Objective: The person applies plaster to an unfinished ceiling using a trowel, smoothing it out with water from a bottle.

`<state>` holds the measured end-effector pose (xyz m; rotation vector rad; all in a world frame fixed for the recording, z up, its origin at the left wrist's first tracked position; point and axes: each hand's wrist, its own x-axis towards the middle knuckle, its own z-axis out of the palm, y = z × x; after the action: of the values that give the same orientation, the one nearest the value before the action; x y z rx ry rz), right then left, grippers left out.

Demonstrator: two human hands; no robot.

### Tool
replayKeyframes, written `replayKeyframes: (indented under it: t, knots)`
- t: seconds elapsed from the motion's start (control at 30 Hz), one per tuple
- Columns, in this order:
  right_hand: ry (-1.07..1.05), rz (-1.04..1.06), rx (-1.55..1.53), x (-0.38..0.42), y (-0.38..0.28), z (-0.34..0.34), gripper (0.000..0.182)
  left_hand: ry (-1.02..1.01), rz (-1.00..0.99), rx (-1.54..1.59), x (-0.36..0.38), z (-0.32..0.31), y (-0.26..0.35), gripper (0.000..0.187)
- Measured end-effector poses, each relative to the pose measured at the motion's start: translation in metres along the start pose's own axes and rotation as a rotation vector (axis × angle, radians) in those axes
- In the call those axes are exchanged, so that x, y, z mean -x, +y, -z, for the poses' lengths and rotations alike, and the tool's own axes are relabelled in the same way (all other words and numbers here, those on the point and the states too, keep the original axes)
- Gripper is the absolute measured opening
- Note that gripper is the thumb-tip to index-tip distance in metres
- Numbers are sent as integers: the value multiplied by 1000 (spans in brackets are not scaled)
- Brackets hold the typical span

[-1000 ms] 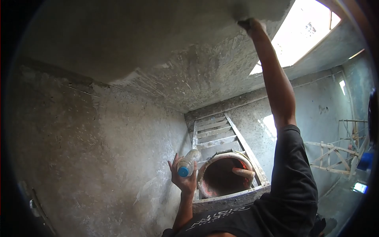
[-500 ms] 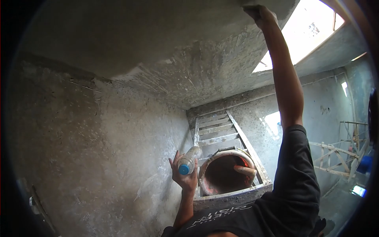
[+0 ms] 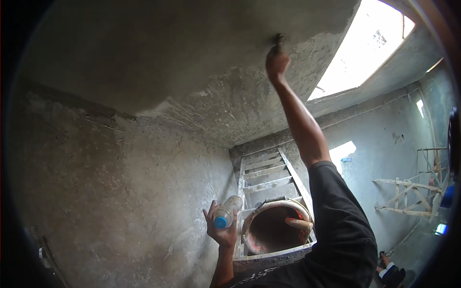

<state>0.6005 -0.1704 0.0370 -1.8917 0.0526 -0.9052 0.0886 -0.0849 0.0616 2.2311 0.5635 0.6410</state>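
My left hand (image 3: 222,231) is held low and grips a clear plastic bottle (image 3: 227,210) with a blue cap, tilted with the cap toward me. My right hand (image 3: 277,61) is raised on an outstretched arm and closed around a small dark tool (image 3: 278,38) that touches the grey plastered ceiling (image 3: 168,48). Smooth damp plaster covers the ceiling on the near side of the hand, with rough scratched cement (image 3: 230,105) beyond it.
A round mortar bucket (image 3: 251,225) with a wooden-handled tool (image 3: 298,223) in it sits on a plank below me, against a wooden ladder (image 3: 266,173). A rough cement wall (image 3: 120,192) stands to the left. There is a bright opening (image 3: 370,43) upper right, a wooden frame (image 3: 413,192) at right, and someone's foot (image 3: 391,273) below.
My right hand has swept left and down along the ceiling, away from the bright opening. My left hand has stayed almost where it was, still holding the bottle.
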Motion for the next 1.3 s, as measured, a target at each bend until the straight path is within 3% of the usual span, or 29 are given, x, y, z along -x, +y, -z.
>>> replayKeyframes:
  t: [0.13, 0.2, 0.23, 0.37, 0.53, 0.57, 0.6, 0.73, 0.8, 0.87, 0.93, 1.03, 1.07, 1.13, 1.17, 1.3]
  knots:
    - [-67, 163, 24, 41, 6, -2, 39, -12, 2, -32, -2, -1, -3, 49]
    - [123, 70, -80, 28, -2, 15, 34, -9, 10, -35, -2, 0, -3, 49]
    - [157, -42, -102, 14, -7, 22, 31, -9, 16, -42, -2, -1, -3, 48]
    - [238, -148, -16, -24, 8, 21, 34, -12, 5, -24, -1, -1, -4, 48]
    - [186, 3, -8, 14, 20, -20, 44, -29, 15, -23, -2, -3, -6, 47]
    - [63, 77, -9, 34, 27, -27, 43, -42, 13, -34, -2, -3, -6, 46]
    - [-58, 150, -11, 53, 29, -28, 41, -45, 13, -35, -2, -4, -6, 46]
    - [-64, 326, -131, 82, -2, -5, 38, -30, -2, -47, -6, -5, -5, 48]
    - [99, -10, -375, 60, 0, 5, 30, -15, -2, -54, -5, -3, -4, 50]
    - [298, -85, -215, 24, -7, 23, 28, -15, 10, -41, -5, -1, -4, 50]
    - [507, -33, -177, -11, 36, 11, 31, -6, 13, -34, -4, 1, -7, 50]
    - [661, -82, -75, -36, 46, 15, 32, 1, 29, -25, -1, 4, -10, 48]
    - [660, -82, -76, -37, 43, 10, 32, -6, 33, -22, -1, 5, -12, 46]
    - [464, 4, -63, -32, 37, -1, 33, -4, 37, -18, 2, 6, -14, 46]
    - [297, -91, -31, -26, 27, -4, 36, 2, 38, -12, 1, 5, -15, 47]
    - [101, -291, 107, 9, 5, -15, 39, -18, 22, -22, -4, 2, -12, 47]
